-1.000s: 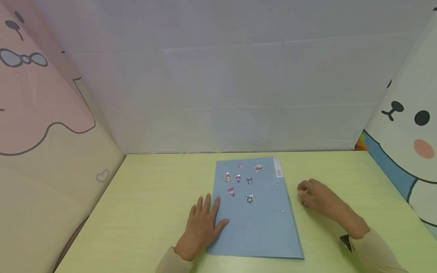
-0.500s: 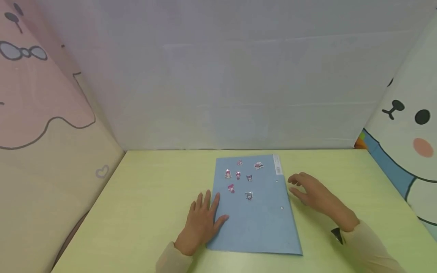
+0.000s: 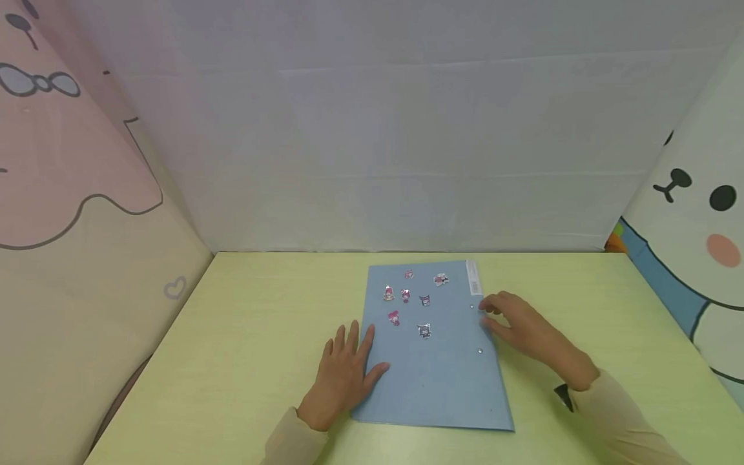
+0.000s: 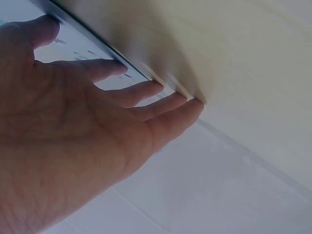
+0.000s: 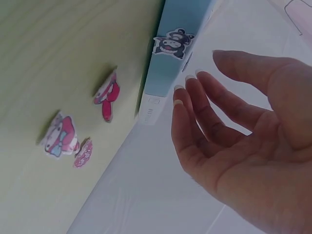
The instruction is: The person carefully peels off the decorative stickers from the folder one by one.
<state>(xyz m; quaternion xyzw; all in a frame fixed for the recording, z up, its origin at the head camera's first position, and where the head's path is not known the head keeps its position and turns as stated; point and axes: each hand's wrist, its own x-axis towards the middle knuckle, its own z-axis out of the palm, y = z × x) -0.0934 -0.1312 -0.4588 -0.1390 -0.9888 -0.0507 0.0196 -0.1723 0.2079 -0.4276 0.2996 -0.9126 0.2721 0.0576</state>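
A blue folder (image 3: pixel 442 387) lies flat on the table, several cartoon stickers (image 3: pixel 424 330) on its cover and two small silvery studs near its right side. My left hand (image 3: pixel 340 381) rests with spread fingers over the folder's left edge. At the right edge, below a white label (image 3: pixel 474 279), hovers my right hand (image 3: pixel 523 326), fingers loosely bent. In the right wrist view its thumb and fingertips stand apart with nothing seen between them. A dark cartoon sticker (image 5: pixel 174 44) is on the folder's blue side strip (image 5: pixel 168 73), close to those fingertips.
Several pink cartoon stickers (image 5: pixel 61 136) stand up from the pale wooden surface in the right wrist view; I cannot find them in the head view. A white wall (image 3: pixel 383 161) closes the back, cartoon-printed panels (image 3: pixel 686 213) the sides. A dark triangular piece (image 3: pixel 562 397) shows at the right sleeve.
My right hand has moved left, from beside the folder to its right edge, and its fingers have opened somewhat. The left hand stays in place. The head view has tilted slightly.
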